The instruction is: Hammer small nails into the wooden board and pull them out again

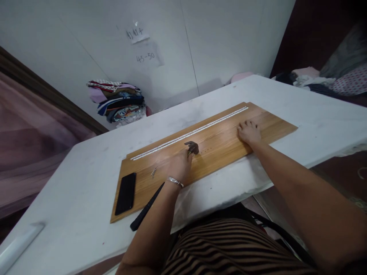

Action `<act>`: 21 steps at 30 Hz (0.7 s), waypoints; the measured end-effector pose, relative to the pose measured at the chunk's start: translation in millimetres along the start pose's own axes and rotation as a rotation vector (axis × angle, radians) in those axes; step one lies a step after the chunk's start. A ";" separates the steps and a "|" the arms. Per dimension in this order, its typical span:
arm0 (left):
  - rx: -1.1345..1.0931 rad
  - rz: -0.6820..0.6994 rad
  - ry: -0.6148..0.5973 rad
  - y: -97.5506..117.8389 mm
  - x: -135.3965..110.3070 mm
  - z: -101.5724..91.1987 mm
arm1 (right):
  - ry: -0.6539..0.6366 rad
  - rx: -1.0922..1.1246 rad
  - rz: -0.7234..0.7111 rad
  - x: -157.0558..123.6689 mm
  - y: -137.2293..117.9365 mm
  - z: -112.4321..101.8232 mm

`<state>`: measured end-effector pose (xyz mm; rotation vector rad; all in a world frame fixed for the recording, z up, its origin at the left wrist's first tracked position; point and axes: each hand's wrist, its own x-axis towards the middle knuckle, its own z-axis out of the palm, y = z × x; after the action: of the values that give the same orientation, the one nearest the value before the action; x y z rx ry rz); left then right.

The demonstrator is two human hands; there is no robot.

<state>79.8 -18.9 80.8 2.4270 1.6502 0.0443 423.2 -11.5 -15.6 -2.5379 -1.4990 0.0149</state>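
My left hand (180, 165) grips a claw hammer (192, 147) close under its metal head, and the black handle runs back below my forearm. The hammer head is over the middle of a wood-grain board (223, 143). Just right of the head, a short row of small dark dots (206, 150) marks the board; whether they are nail heads or holes I cannot tell. Farther right, my right hand (250, 132) rests on the board with its fingers bent and somewhat apart, seemingly holding nothing. Several loose nails (154, 172) lie on the board left of my left hand.
A long white strip (189, 133) lies along the board's far side. A black phone (125, 193) rests at the board's left end. The board is on a white-covered table (77, 183). Folded clothes (120, 101) are stacked by the wall, and a white tube (21, 242) is at lower left.
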 end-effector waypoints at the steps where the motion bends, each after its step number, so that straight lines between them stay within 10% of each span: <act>1: -0.003 -0.006 0.007 -0.7 -0.1 -0.2 | 0.001 -0.001 -0.002 0.0 -0.1 -0.2; 21: 0.002 -0.016 0.003 -1.7 0.4 0.4 | 0.010 -0.019 -0.004 -1.0 -0.7 -1.1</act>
<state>78.4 -18.0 80.0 2.4168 1.6713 0.0436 422.3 -12.2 -14.5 -2.5460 -1.5071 -0.0123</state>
